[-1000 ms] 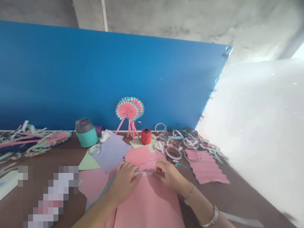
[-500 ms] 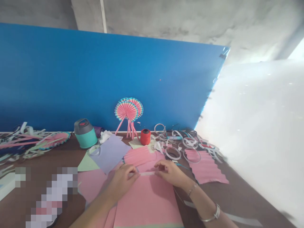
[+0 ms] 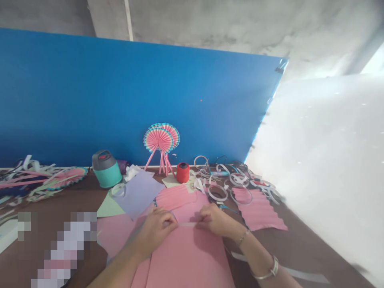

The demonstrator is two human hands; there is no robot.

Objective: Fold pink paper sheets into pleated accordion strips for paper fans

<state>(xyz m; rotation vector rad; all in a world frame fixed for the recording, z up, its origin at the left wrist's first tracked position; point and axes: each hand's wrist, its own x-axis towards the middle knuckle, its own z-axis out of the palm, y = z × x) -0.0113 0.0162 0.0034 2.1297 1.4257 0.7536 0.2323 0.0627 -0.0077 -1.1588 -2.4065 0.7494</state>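
Note:
A strip of white tape (image 3: 187,225) stretches between my two hands, along the far edge of a pink paper sheet (image 3: 192,260). My left hand (image 3: 159,229) pinches its left end, thumb against finger. At the other end, my right hand (image 3: 218,221) pinches it with curled fingers. Just beyond my hands lies a pleated pink paper piece (image 3: 174,197). More pink paper (image 3: 115,232) spreads under and left of my left wrist. The exact contact between tape and paper is hard to make out.
A red thread spool (image 3: 183,173) and pleated paper fans (image 3: 159,140) stand by the blue partition (image 3: 120,96). Left are a teal flask (image 3: 107,171) and a lilac sheet (image 3: 142,192). Tape rolls (image 3: 218,193) and pleated pink paper (image 3: 261,210) lie right.
Both hands and the tape have come slightly nearer to me. My right fingers are lower and closer to the paper. The pink sheet's near edge has slid out of view.

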